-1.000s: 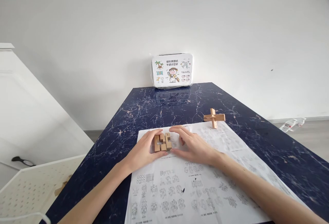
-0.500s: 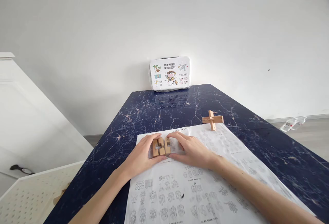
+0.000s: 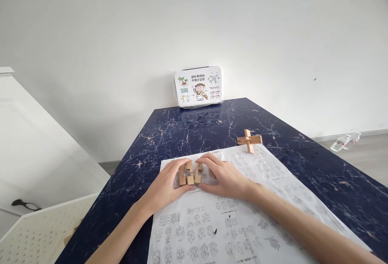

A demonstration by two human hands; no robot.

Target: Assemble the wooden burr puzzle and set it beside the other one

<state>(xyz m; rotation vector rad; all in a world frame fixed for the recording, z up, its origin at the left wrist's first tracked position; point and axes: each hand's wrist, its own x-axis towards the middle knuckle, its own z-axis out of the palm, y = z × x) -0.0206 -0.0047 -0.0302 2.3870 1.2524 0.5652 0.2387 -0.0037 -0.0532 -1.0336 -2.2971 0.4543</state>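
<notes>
Three notched wooden puzzle pieces stand side by side on the printed sheet [image 3: 194, 197]. My left hand [image 3: 166, 183] curves around the left piece [image 3: 182, 178] and the middle piece [image 3: 190, 180], index finger at their far end and thumb at the near end. The right piece [image 3: 198, 176] leans slightly, a narrow gap away from the middle one. My right hand [image 3: 224, 178] has it between thumb and fingertips. Farther off, on the sheet's upper edge, rests a cross-shaped wooden puzzle assembly [image 3: 249, 140].
The sheet, covered in small diagrams, lies on a dark blue marbled table [image 3: 200, 134]. A white cartoon-printed case [image 3: 198, 87] stands at the far end against the wall. Clear plastic bottles [image 3: 344, 142] are on the floor at right. A perforated white basket [image 3: 39, 231] stands at lower left.
The right piece has tilted and come slightly apart from the middle piece, moving with my right hand. My left hand stays around the other two.
</notes>
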